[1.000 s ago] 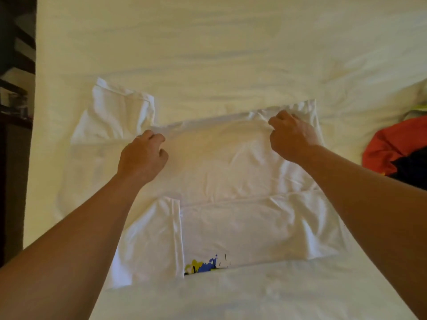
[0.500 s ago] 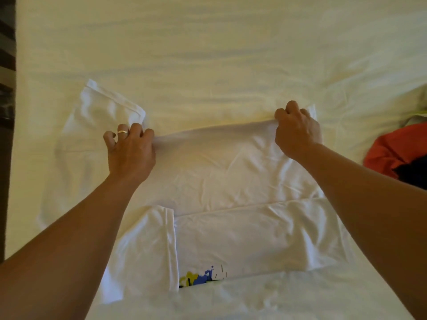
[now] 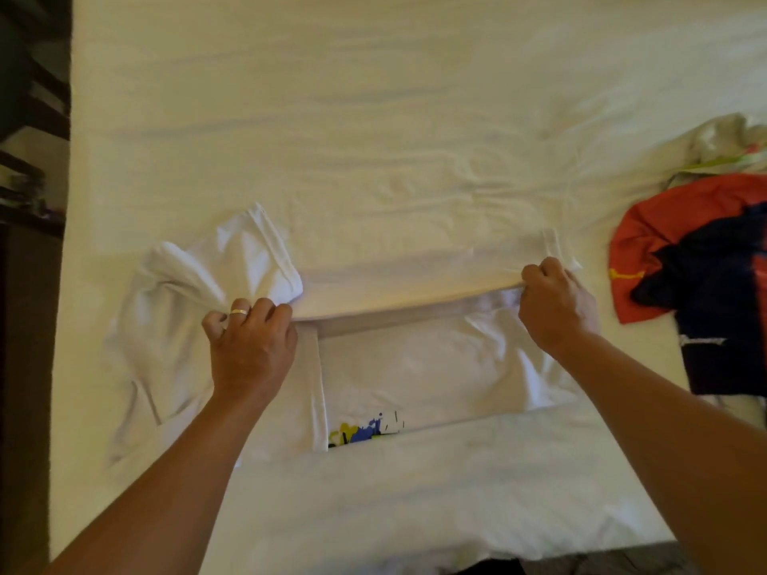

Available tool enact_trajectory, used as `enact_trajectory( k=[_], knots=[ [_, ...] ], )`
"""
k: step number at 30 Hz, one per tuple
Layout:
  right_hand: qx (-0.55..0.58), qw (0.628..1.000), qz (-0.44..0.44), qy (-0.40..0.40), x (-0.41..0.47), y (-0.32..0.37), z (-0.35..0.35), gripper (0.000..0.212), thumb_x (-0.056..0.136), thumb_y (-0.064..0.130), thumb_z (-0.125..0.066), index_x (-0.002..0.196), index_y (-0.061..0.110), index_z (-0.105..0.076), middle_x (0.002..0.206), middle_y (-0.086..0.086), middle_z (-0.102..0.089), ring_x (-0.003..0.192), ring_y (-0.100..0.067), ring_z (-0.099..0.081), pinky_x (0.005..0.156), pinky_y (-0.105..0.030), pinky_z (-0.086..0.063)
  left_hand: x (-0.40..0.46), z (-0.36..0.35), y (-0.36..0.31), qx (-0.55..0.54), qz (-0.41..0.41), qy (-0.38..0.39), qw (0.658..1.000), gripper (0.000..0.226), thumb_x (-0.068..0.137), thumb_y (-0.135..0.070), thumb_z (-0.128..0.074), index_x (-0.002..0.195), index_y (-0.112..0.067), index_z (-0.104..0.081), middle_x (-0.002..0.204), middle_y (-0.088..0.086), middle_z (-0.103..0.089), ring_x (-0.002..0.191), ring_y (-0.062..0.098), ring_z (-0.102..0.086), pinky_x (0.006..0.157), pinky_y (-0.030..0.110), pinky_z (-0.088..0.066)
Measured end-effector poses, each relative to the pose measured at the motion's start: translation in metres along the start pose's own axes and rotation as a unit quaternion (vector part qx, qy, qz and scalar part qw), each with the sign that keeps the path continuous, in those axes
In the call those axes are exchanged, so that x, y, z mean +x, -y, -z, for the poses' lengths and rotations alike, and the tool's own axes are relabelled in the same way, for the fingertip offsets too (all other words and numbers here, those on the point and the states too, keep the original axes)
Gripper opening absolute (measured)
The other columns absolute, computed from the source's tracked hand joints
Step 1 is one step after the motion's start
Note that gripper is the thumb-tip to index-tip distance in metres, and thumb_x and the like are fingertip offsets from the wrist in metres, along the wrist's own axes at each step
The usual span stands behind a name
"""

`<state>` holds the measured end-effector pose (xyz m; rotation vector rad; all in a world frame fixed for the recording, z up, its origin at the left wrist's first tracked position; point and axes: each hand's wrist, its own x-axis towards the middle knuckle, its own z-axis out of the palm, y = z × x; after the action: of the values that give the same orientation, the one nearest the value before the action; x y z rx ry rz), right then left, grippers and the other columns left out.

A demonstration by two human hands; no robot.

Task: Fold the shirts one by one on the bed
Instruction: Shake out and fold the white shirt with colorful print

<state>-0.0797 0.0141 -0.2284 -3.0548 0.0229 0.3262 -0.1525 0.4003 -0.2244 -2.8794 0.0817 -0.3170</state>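
Note:
A white shirt (image 3: 419, 367) with a blue and yellow print at its lower edge lies across the middle of the bed (image 3: 373, 118). My left hand (image 3: 249, 350), with a ring on one finger, grips the shirt's far edge near the bunched left sleeve. My right hand (image 3: 556, 305) grips the same edge at the right corner. The held edge is lifted off the bed and doubled toward me over the shirt's body. The left sleeve (image 3: 232, 267) is crumpled upward beside my left hand.
A pile of other clothes, red (image 3: 672, 226) and dark navy (image 3: 722, 309), lies at the bed's right edge, with a pale garment (image 3: 730, 147) behind it. Dark wooden furniture (image 3: 29, 118) stands past the bed's left edge. The near edge of the bed shows at bottom right.
Both hands have drawn the shirt's far edge toward me, lifting it and folding it over the body. The left sleeve, flat before, has bunched up.

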Motion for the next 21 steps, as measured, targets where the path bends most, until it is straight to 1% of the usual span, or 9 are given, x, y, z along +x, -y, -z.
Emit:
enact_trajectory(
  k=[3,6,9,11,14,16,17,19,21],
  knots=[
    [-0.028,0.999,0.005,0.018,-0.020,-0.007,-0.005,0.016,0.082,-0.007,-0.054,0.093,0.001,-0.062,0.099,-0.017,-0.056,0.091,-0.039,-0.056,0.064,-0.036,-0.034,-0.023,-0.002,-0.004,0.001,-0.009,0.003,1.000,0.015,0.088,-0.014,-0.062,0.075,-0.020,-0.059,0.077,0.001,-0.053,0.084,0.030,-0.054,0.081,0.044,-0.027],
    [-0.062,0.998,0.022,0.022,-0.034,-0.012,-0.009,0.013,0.076,-0.007,-0.060,0.084,0.002,-0.063,0.090,-0.016,-0.056,0.080,-0.038,-0.055,0.061,-0.037,-0.036,-0.038,-0.006,-0.006,-0.005,-0.016,0.006,1.000,0.014,0.088,-0.015,-0.065,0.075,-0.020,-0.061,0.083,0.001,-0.056,0.084,0.029,-0.053,0.081,0.044,-0.028],
    [-0.081,0.996,0.035,0.000,-0.043,-0.016,-0.014,0.014,0.068,-0.008,-0.067,0.074,0.003,-0.062,0.081,-0.015,-0.053,0.068,-0.035,-0.052,0.056,-0.035,-0.035,-0.045,-0.008,-0.008,-0.008,-0.017,0.005,1.000,0.015,0.088,-0.015,-0.063,0.074,-0.019,-0.060,0.081,0.002,-0.052,0.082,0.030,-0.052,0.080,0.045,-0.028],
    [-0.086,0.996,0.034,-0.012,-0.046,-0.018,-0.016,0.014,0.068,-0.008,-0.068,0.071,0.003,-0.061,0.080,-0.016,-0.051,0.066,-0.034,-0.050,0.056,-0.035,-0.033,-0.050,-0.008,-0.011,-0.008,-0.023,-0.002,1.000,0.016,0.089,-0.017,-0.062,0.074,-0.019,-0.060,0.078,0.003,-0.051,0.080,0.031,-0.054,0.079,0.045,-0.029],
    [-0.104,0.994,0.025,0.017,-0.050,-0.021,-0.019,0.006,0.075,0.002,-0.068,0.081,0.005,-0.066,0.087,-0.015,-0.053,0.074,-0.036,-0.054,0.059,-0.037,-0.038,-0.057,-0.008,-0.014,-0.022,-0.046,0.015,0.999,0.015,0.089,-0.020,-0.065,0.075,-0.017,-0.063,0.076,0.004,-0.053,0.081,0.032,-0.056,0.078,0.044,-0.029],
    [-0.108,0.993,-0.004,0.050,-0.051,-0.022,-0.020,0.015,0.078,0.012,-0.065,0.092,0.007,-0.069,0.095,-0.014,-0.056,0.085,-0.036,-0.055,0.067,-0.040,-0.042,-0.059,-0.005,-0.018,-0.037,-0.042,0.042,0.998,0.020,0.091,-0.027,-0.060,0.075,-0.016,-0.064,0.078,0.004,-0.053,0.080,0.031,-0.055,0.077,0.045,-0.030],
    [-0.100,0.994,-0.011,0.045,-0.050,-0.021,-0.019,0.019,0.078,0.016,-0.062,0.094,0.008,-0.069,0.097,-0.013,-0.056,0.088,-0.037,-0.054,0.070,-0.041,-0.043,-0.058,-0.004,-0.022,-0.046,-0.034,0.054,0.997,0.024,0.092,-0.031,-0.055,0.075,-0.016,-0.064,0.079,0.003,-0.054,0.080,0.030,-0.054,0.078,0.045,-0.030],
    [-0.072,0.997,-0.007,0.006,-0.046,-0.015,-0.018,0.023,0.078,0.021,-0.059,0.092,0.007,-0.071,0.096,-0.013,-0.056,0.089,-0.036,-0.052,0.071,-0.042,-0.042,-0.051,-0.002,-0.032,-0.075,-0.021,0.065,0.995,0.027,0.091,-0.036,-0.051,0.080,-0.016,-0.067,0.083,0.003,-0.056,0.081,0.030,-0.054,0.080,0.045,-0.031],
    [-0.036,0.999,0.016,-0.036,-0.036,-0.006,-0.019,0.027,0.082,0.025,-0.054,0.092,0.007,-0.070,0.100,-0.012,-0.057,0.091,-0.036,-0.051,0.073,-0.043,-0.042,-0.037,-0.003,-0.045,-0.122,-0.024,0.062,0.990,0.029,0.090,-0.038,-0.052,0.093,-0.015,-0.071,0.093,0.005,-0.062,0.084,0.031,-0.057,0.081,0.045,-0.033]
  ],
)
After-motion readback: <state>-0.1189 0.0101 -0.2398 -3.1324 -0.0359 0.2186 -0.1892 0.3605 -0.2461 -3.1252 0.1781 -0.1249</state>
